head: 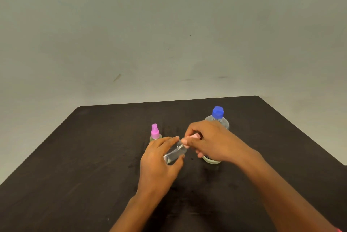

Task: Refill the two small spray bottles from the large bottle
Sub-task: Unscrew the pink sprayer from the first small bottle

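My left hand [159, 160] grips a small clear spray bottle [175, 153], tilted with its neck toward the right, above the dark table [93, 156]. The fingers of my right hand [210, 141] pinch that bottle's light pink spray cap [193, 136] at the neck. A second small spray bottle [155, 132] with a magenta pump top stands upright just behind my left hand. The large clear bottle [217, 119] with a blue cap stands upright behind my right hand, its lower part mostly hidden by that hand.
A plain greenish wall [169, 34] rises behind the table's far edge. The table's right edge [309, 137] runs diagonally close to the large bottle.
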`<state>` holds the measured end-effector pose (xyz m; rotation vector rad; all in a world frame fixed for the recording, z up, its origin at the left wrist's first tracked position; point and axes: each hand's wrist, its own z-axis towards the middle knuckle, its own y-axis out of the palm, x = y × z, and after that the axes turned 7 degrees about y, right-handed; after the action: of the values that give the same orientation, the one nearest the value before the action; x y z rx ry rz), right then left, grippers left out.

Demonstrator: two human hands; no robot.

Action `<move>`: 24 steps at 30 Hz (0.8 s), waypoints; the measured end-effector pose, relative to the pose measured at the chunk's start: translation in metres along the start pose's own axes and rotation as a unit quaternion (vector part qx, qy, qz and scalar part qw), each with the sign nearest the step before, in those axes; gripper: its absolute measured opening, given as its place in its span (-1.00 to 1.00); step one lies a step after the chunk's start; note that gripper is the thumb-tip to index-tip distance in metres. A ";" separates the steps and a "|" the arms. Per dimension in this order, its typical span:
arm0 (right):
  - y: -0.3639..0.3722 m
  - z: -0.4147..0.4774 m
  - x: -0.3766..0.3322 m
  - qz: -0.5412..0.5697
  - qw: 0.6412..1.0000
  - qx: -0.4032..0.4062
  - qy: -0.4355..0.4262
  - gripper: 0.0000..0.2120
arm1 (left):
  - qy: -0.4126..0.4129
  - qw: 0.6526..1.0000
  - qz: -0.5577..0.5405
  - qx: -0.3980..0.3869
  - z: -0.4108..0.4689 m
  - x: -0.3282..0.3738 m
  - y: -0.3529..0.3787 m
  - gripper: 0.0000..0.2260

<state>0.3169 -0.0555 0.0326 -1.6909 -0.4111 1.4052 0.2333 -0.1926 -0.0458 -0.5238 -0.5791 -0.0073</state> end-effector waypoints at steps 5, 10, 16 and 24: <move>-0.003 -0.004 -0.004 -0.027 0.999 -0.022 -0.018 -0.68 | -0.003 1.000 -0.012 0.010 -0.001 0.002 0.000 -0.65; -0.001 -0.003 -0.007 0.002 0.999 0.007 0.047 -0.67 | -0.014 1.000 -0.015 0.012 0.000 0.005 0.002 -0.65; -0.009 -0.005 -0.006 -0.011 1.000 -0.021 -0.004 -0.74 | -0.016 1.000 -0.018 0.015 0.000 0.005 0.000 -0.62; -0.008 -0.006 -0.011 -0.021 1.000 -0.009 -0.005 -0.91 | -0.009 1.000 -0.023 0.018 0.000 0.005 0.000 -0.63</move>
<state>0.3214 -0.0617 0.0455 -1.6808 -0.4636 1.3846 0.2371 -0.1915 -0.0430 -0.4753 -0.6085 -0.0349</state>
